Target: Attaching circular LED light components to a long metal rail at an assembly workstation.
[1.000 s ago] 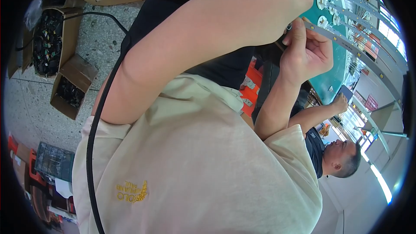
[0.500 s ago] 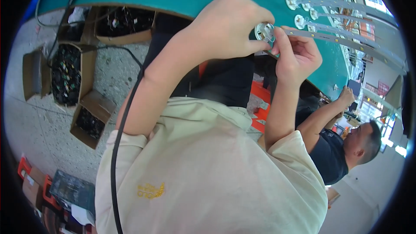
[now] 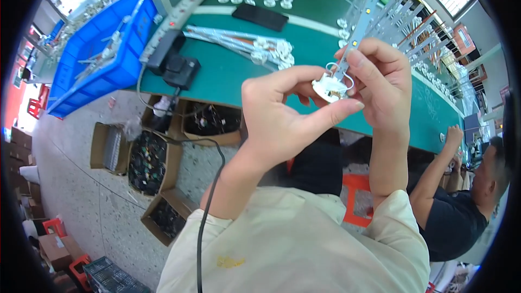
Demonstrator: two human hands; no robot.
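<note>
Between my hands is a round white plastic base (image 3: 327,88) with thin white wires looping out of it. A long narrow LED strip (image 3: 364,20) with small yellow chips rises from the base, tilted up and away. My left hand (image 3: 282,119) grips the base by its edge, fingers behind it and thumb stretched along the near side. The strip's lower end is pinched between the thumb and fingers of my right hand (image 3: 388,89), just above the base. Where the wires meet the strip is partly covered by my fingers.
On the green table (image 3: 217,78) lie a bundle of similar strips (image 3: 233,42), a black phone-like slab (image 3: 260,17), a power strip (image 3: 179,15) and black adapters (image 3: 180,70). A blue crate (image 3: 122,68) stands left; cardboard boxes (image 3: 172,165) below. A co-worker (image 3: 456,211) sits at right.
The view has swung up, showing more of the table and the blue crate. The LED strip has turned from pointing right to nearly upright. Both hands still hold the base and strip.
</note>
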